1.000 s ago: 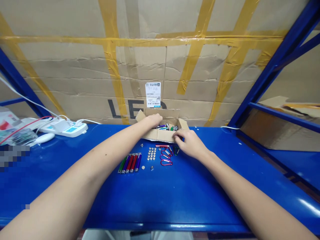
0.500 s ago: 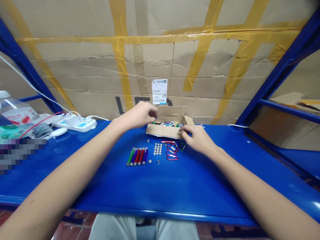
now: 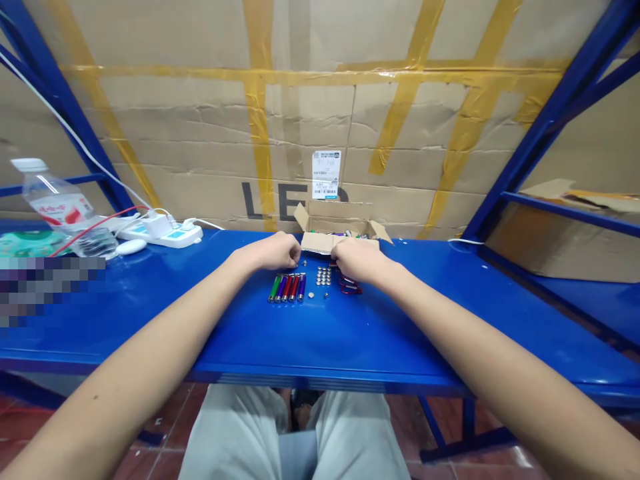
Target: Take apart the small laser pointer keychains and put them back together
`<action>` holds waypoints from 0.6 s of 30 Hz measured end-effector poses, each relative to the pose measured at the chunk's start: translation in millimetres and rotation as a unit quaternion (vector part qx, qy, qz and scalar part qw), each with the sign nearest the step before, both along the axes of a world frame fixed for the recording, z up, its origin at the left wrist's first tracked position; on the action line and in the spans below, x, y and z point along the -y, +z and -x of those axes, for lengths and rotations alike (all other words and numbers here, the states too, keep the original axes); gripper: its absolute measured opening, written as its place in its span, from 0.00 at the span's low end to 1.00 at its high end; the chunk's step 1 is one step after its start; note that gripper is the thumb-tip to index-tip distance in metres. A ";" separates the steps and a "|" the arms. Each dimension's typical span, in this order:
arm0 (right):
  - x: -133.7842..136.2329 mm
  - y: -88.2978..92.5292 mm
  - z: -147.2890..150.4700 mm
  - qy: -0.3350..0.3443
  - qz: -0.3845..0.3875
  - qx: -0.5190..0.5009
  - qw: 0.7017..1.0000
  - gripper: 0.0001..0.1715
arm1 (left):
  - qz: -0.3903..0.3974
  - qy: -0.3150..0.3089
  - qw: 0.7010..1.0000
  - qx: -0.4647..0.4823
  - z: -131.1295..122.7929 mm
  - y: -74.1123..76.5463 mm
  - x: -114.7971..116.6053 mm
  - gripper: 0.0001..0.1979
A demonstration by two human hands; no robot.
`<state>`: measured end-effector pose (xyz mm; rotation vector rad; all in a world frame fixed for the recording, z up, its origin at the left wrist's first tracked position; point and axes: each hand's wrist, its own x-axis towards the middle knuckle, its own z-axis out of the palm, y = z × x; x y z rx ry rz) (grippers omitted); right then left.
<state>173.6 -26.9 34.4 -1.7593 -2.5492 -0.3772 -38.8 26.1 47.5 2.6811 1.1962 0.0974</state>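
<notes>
My left hand (image 3: 281, 252) is curled closed just left of a small metal piece (image 3: 305, 263), above a row of shiny green, purple and red metal tubes (image 3: 286, 289). Whatever its fingers pinch is hidden. Bent over the red carabiners (image 3: 351, 287), my right hand (image 3: 359, 259) has its fingers closed and pointing down. The hand covers part of them, and I cannot make out what it grips. Between the hands, button cells (image 3: 324, 275) lie in rows. One loose cell (image 3: 311, 295) and a small metal part (image 3: 326, 295) lie nearer to me.
Behind my hands stands an open cardboard box (image 3: 316, 242) with more small parts inside. A plastic bottle (image 3: 67, 207) and a white power strip (image 3: 183, 235) with cables are on the left. A large taped carton (image 3: 200, 127) closes off the back of the blue table (image 3: 310, 340).
My left hand has come down from above the box to the tabletop at its left. My right hand has moved from the box's edge toward me, over the carabiners. The view has shifted.
</notes>
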 end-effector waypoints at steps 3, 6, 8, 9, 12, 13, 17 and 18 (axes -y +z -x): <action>-1.7 -0.5 4.8 -0.017 -0.002 0.033 0.999 0.16 | 0.004 -0.011 1.000 0.012 3.9 -5.7 -3.4 0.07; -4.2 -3.5 4.1 -0.011 0.023 0.046 0.999 0.17 | 0.003 -0.017 1.000 0.018 5.8 -9.7 -7.8 0.07; -6.6 -6.5 1.9 -0.010 0.041 0.039 0.998 0.17 | -0.001 -0.014 1.000 0.019 6.2 -11.5 -9.7 0.07; -7.8 -8.1 0.5 -0.011 0.045 0.033 0.998 0.17 | -0.001 -0.013 1.000 0.020 6.4 -12.1 -10.3 0.07; -11.1 -12.9 -4.1 -0.012 0.045 0.015 0.999 0.17 | -0.002 -0.009 1.000 0.027 7.5 -13.5 -11.2 0.08; -11.6 -14.1 -5.9 -0.011 0.043 0.006 0.999 0.17 | -0.002 -0.007 1.000 0.029 8.1 -13.8 -11.3 0.08; -8.6 -14.4 -14.2 0.012 0.031 -0.062 0.998 0.15 | -0.003 0.003 1.000 0.029 10.6 -13.6 -10.6 0.08; -6.5 -13.0 -16.2 0.022 0.026 -0.087 0.996 0.14 | -0.005 0.004 1.000 0.030 11.0 -13.4 -10.0 0.08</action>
